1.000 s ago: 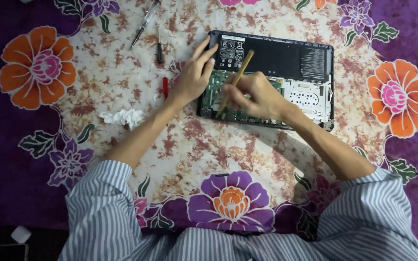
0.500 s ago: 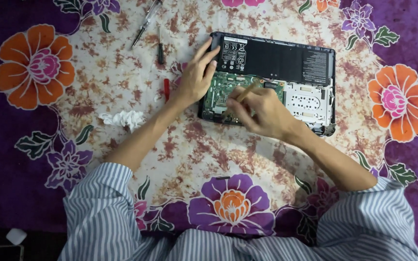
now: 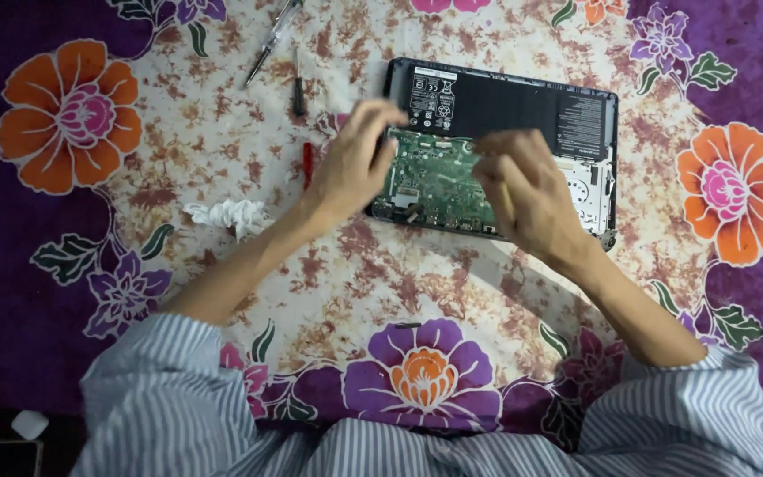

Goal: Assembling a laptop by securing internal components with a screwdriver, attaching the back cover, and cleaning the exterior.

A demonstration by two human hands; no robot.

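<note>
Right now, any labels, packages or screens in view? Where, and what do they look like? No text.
White label: left end of the black battery, opened laptop, rectangular, dark print, just above the left hand.
Grey label: right end of the same battery, rectangular, pale print on black, above the right hand.
No packages or screens visible.

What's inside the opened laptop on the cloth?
Inside the laptop: a green circuit board and black battery. The right hand covers part of the middle.

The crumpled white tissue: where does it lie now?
In the head view, the crumpled white tissue lies on the floral cloth, beside the left forearm.
</note>
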